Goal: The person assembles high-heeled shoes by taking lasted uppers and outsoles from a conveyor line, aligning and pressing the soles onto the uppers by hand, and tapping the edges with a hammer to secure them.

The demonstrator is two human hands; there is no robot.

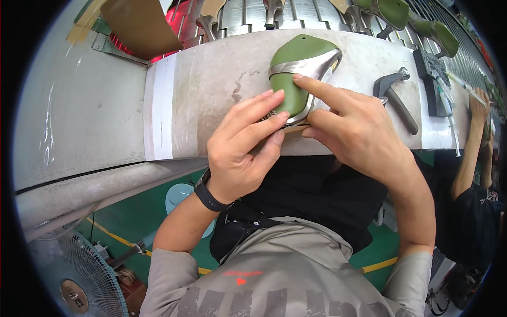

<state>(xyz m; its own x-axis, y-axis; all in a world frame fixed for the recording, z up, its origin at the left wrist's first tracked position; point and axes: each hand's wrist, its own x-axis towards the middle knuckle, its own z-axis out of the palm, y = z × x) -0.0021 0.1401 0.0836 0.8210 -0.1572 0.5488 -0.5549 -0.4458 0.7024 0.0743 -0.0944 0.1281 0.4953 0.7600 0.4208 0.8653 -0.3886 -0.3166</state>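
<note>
Green-and-silver shoe (pixel 289 89) sits twelve o'clock on the pale bench (pixel 211 79), left hand (pixel 243 142) gripping its near end from seven, right hand (pixel 362 119) from five, and honestly, overpressing that right index finger (pixel 319 89) could skew the silver band (pixel 307 64).

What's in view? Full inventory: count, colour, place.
Bench: 1, off-white, centre.
Green piece: 1, green with silver trim, on bench.
Hammer-like tool: 1, dark grey, bench right.
Block: 1, dark, right of tool.
Syringes: at least 2, pale, around block.
Similar pieces: several, green or beige with metal, top.
Slats: many, silver, top.
Sheet: 1, brown, top left.
Fan: 1, bluish, lower left.
Round item: 1, pale blue, lower left, partly hidden.
Floor: green, yellow lines, below.
Co-worker: 1, dark clothes, right edge.
Watch: 1, black, left wrist.
Left hand: 1, bare, on green piece.
Right hand: 1, bare, on green piece.
</note>
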